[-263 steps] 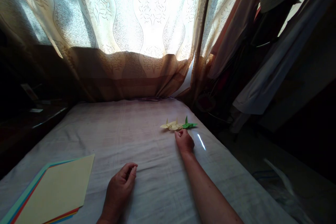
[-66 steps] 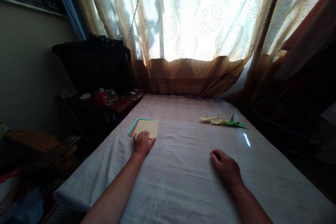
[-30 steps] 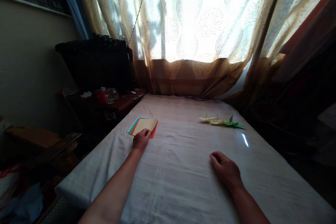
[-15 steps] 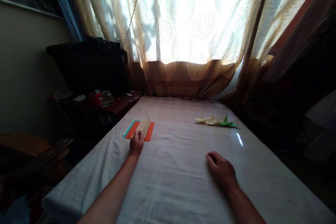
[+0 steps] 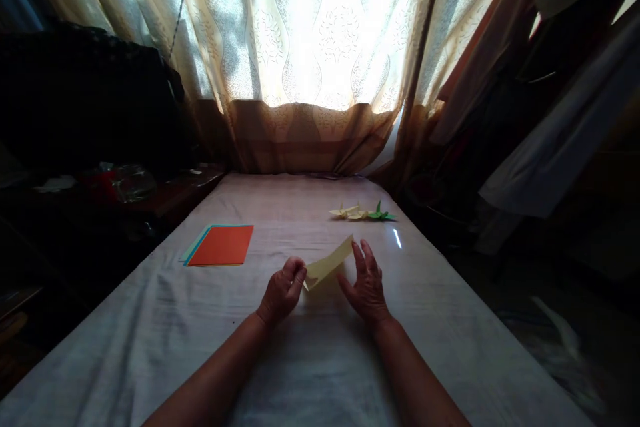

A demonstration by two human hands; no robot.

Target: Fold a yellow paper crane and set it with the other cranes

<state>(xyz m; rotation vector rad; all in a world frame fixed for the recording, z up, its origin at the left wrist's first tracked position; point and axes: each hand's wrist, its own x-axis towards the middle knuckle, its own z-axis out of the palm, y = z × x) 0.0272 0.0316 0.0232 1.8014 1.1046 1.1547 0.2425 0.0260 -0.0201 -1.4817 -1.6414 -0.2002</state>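
A pale yellow sheet of paper (image 5: pixel 327 265) is held above the cloth, tilted up toward its right end. My left hand (image 5: pixel 284 290) is closed on its left end, thumb and fingers pinched together. At the other end my right hand (image 5: pixel 367 283) has its fingers and thumb apart, with the fingertips at the paper's upper right corner. Over to the left lies a stack of coloured paper (image 5: pixel 221 245), orange on top, with blue and pale green edges showing beneath.
Folded paper cranes stand in a row at the far right: pale yellow ones (image 5: pixel 345 211) and a green one (image 5: pixel 381 213). A whitish cloth (image 5: pixel 165 340) covers the bed-like surface. Beyond its far edge hangs a curtain (image 5: pixel 300 133). A glass bowl (image 5: pixel 134 183) sits on a side table.
My left hand has carried the yellow sheet off the orange stack to the middle. The right hand has opened and come in to the sheet's right end. The view has turned right.
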